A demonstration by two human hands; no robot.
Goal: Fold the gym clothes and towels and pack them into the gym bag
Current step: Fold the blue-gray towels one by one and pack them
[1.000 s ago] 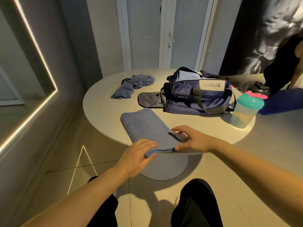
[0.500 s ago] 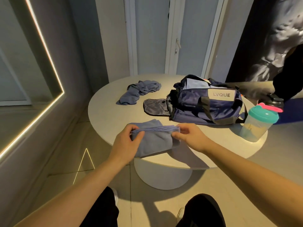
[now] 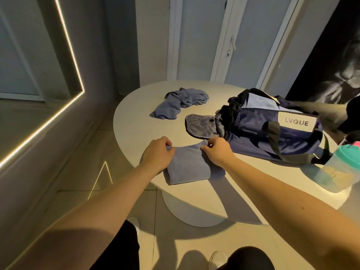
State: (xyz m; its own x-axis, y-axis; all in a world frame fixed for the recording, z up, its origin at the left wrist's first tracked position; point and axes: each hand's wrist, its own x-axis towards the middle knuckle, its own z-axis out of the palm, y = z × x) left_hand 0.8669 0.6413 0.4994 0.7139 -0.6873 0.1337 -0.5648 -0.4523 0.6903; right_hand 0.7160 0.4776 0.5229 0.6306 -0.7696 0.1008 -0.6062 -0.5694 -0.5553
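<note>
A blue-grey towel [image 3: 187, 168] lies folded near the front edge of the round table [image 3: 140, 121]. My left hand [image 3: 156, 155] pinches its far left corner and my right hand [image 3: 216, 152] pinches its far right corner, both down at the table. A navy gym bag [image 3: 259, 125] marked LVQUE stands open just right of my right hand, its end flap [image 3: 198, 126] spread on the table and pale cloth showing inside. A second, crumpled blue-grey cloth [image 3: 181, 103] lies at the table's far side.
A clear shaker bottle with a teal lid [image 3: 339, 170] stands at the table's right edge by the bag strap. A person in dark clothes [image 3: 352, 114] is at the far right. A lit mirror frame lines the left wall; doors stand behind the table.
Both hands lifted the towel's near edge and carried it away from me over the rest, halving it. The hands now hold that edge down at the far side.
</note>
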